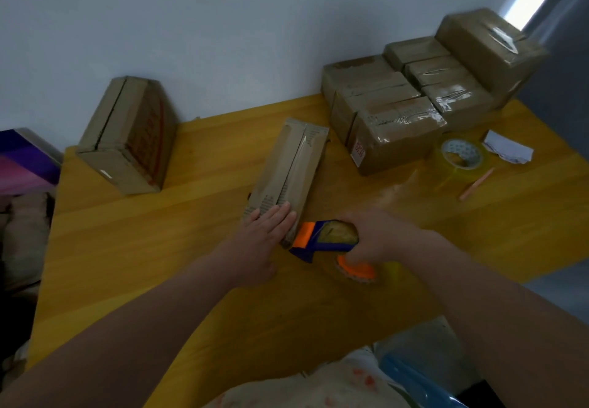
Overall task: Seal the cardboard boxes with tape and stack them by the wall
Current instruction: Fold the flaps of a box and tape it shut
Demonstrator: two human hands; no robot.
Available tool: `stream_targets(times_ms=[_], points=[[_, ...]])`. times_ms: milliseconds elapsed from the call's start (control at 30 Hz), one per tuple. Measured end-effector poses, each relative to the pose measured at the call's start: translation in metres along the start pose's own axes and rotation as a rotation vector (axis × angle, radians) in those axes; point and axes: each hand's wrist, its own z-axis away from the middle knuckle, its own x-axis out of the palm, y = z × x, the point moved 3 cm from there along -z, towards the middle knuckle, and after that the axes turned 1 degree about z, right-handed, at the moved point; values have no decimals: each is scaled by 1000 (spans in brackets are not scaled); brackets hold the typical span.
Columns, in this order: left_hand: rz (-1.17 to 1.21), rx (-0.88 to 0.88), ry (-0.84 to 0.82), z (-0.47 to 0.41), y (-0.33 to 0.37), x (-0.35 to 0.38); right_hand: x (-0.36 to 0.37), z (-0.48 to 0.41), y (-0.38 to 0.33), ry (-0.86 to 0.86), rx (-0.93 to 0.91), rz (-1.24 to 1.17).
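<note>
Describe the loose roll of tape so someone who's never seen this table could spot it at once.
On the yellow wooden table, look to the far right where sealed boxes are stacked by the wall. Just in front of that stack, left of a torn white paper, lies the loose roll. It is the only ring there: clear yellowish tape on a white core.

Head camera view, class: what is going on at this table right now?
A person is taping a cardboard box on the wooden table. The left hand presses flat on the box's near end, while the right hand grips a blue and orange tape dispenser at that end. At far right, taped boxes are stacked by the wall; another box stands apart at left. A spare tape roll lies near the stack.
</note>
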Motion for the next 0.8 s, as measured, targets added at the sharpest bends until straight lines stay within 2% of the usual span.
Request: stream_targets(times_ms=[300,400,500,567,700,800], points=[[9,-15,43,-3,-1,0,4,-12,8,-123,61,-253],[20,-28,73,-3,0,-1,3,-9,6,-129,95,-227],[14,-22,117,-4,1,-2,5,-3,9,-116,130,-102],[-12,-21,162,-5,0,-1,3,3,13,-15,154,-17],[-157,-76,208,-3,9,-7,-6,20,22,341,232,105],[-201,-18,349,0,15,-15,-3,22,30,455,296,104]])
